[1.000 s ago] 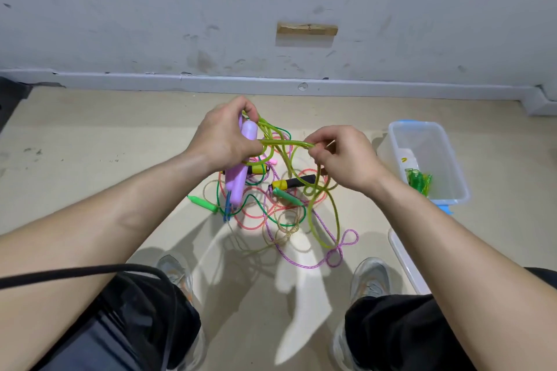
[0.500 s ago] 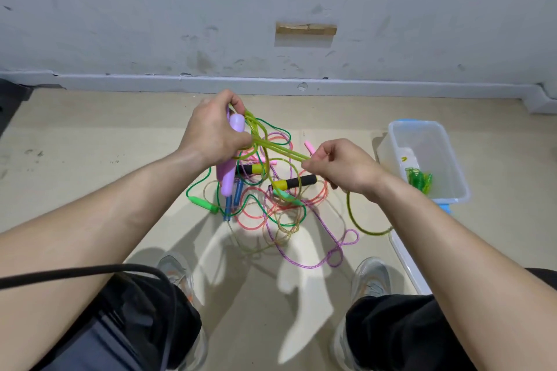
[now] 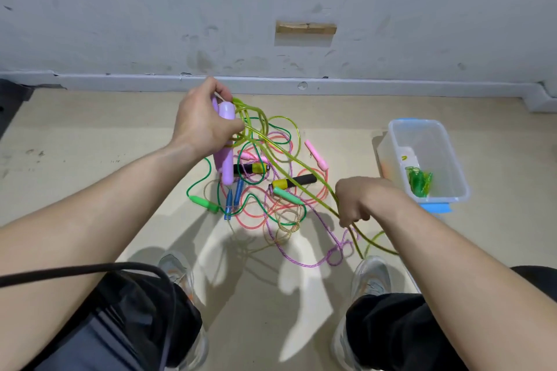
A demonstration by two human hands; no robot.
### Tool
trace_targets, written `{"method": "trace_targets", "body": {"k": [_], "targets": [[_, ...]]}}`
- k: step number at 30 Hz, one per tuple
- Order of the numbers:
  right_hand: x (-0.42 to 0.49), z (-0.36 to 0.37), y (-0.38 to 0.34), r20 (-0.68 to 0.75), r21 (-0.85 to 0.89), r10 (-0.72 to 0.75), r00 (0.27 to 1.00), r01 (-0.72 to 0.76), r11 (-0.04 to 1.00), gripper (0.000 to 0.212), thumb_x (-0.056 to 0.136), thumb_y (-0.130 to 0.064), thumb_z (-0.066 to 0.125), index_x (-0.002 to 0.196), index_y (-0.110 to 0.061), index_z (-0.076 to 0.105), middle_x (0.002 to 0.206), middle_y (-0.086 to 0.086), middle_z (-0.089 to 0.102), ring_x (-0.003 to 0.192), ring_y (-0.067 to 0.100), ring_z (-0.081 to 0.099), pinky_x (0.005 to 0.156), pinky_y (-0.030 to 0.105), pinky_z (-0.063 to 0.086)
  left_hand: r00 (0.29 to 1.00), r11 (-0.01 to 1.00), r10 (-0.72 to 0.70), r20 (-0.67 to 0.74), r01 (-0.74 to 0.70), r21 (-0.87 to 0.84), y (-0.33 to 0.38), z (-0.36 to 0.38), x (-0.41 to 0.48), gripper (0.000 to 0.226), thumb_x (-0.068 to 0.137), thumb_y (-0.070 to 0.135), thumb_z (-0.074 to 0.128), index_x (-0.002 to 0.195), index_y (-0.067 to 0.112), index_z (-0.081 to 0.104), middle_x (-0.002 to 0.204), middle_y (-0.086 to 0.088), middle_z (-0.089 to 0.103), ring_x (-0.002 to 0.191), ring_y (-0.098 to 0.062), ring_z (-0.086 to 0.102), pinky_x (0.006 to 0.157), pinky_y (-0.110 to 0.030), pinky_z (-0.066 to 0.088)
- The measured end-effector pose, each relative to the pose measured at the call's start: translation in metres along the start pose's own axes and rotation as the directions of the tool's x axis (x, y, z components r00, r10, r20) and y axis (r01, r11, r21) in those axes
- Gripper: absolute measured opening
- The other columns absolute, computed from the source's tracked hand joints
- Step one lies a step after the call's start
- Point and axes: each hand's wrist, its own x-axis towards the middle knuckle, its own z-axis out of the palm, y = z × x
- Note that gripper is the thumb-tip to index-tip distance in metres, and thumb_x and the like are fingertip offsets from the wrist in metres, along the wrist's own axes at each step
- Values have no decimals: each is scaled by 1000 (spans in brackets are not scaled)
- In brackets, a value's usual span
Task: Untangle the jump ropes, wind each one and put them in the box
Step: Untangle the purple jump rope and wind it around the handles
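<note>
A tangle of coloured jump ropes (image 3: pixel 265 199) lies on the floor between my feet and the wall. My left hand (image 3: pixel 203 122) is raised over it and grips two purple handles (image 3: pixel 226 141) together with loops of a yellow-green rope (image 3: pixel 283 159). That rope runs taut down to my right hand (image 3: pixel 357 200), which grips it low at the right of the pile. A clear plastic box (image 3: pixel 452 156) stands at the right with a wound green rope (image 3: pixel 417 181) inside.
Black-and-yellow handles (image 3: pixel 294 182), pink handles (image 3: pixel 316 155), green handles (image 3: pixel 203 203) and blue handles (image 3: pixel 233 199) lie in the pile. The box's lid (image 3: pixel 435 208) peeks out under it. My shoes (image 3: pixel 370 275) flank the pile. A wall runs close behind.
My right hand has pulled the yellow-green rope down and to the right, away from the left hand. My left hand has lifted the purple handles up and back.
</note>
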Motion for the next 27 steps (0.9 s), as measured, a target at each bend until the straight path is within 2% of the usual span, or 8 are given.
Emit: {"method": "trace_targets", "body": {"k": [3, 5, 8, 10, 18, 22, 24, 27], "targets": [[-10, -5, -1, -60, 21, 19, 998, -17, 1000, 40, 76, -51, 80, 83, -20, 56, 94, -6, 62, 90, 25, 57, 77, 32, 44, 1000, 994, -16, 20, 18, -107, 6, 0, -2, 36, 64, 16, 74, 94, 26, 58, 81, -3, 58, 68, -19, 59, 52, -31, 52], [-15, -13, -3, -317, 237, -26, 948, 106, 966, 44, 75, -60, 76, 101, -29, 59, 102, -8, 59, 98, 23, 59, 75, 33, 44, 995, 980, -35, 92, 52, -191, 10, 1, -6, 36, 71, 3, 74, 100, 18, 60, 78, -2, 53, 51, -5, 52, 43, -17, 46], [-17, -21, -17, -736, 443, -75, 673, 563, 697, 32, 81, -48, 73, 92, -24, 56, 88, -8, 61, 84, 16, 60, 77, 38, 50, 989, 972, -9, 148, 44, -232, 13, 10, -16, 36, 67, 11, 77, 95, 24, 60, 85, -11, 57, 58, -10, 51, 48, -25, 52], [-20, -25, -29, -786, 449, -118, 607, 691, 566, 25, 86, -44, 71, 92, -22, 62, 82, -7, 63, 76, 14, 60, 77, 39, 52, 988, 970, 12, 154, 26, -242, 16, 16, -24, 37, 59, 23, 75, 92, 29, 59, 93, -17, 62, 67, -16, 51, 61, -37, 56], [-6, -23, -32, -736, 360, -259, 625, 686, 633, 27, 95, -37, 63, 78, -16, 60, 69, -4, 60, 74, 23, 60, 68, 36, 48, 992, 982, 57, 109, -36, -184, 10, 19, -19, 37, 61, 22, 77, 92, 29, 59, 89, -12, 62, 69, -19, 53, 66, -36, 54], [0, -6, -16, -217, 132, -315, 924, 348, 928, 19, 90, -27, 63, 72, -22, 60, 77, -5, 67, 79, 24, 64, 76, 36, 57, 998, 980, -49, -37, 41, -197, 3, 1, 3, 35, 57, 27, 71, 82, 45, 55, 77, 5, 50, 67, -22, 52, 66, -47, 59], [-3, 2, -12, 26, 24, -221, 975, 221, 975, 19, 90, -32, 64, 75, -22, 65, 69, -4, 66, 69, 23, 64, 68, 30, 54, 996, 970, -78, -39, 67, -235, 4, -3, 6, 36, 62, 22, 73, 87, 40, 56, 78, 7, 50, 64, -19, 51, 59, -40, 60], [-5, -3, -12, -179, 117, -144, 973, 166, 979, 35, 93, -51, 59, 72, -23, 57, 70, -5, 56, 79, 23, 60, 66, 30, 42, 997, 969, 7, 77, 13, -248, 10, 5, -4, 36, 70, 7, 74, 96, 25, 57, 78, 3, 51, 57, -11, 51, 44, -19, 47]]}}
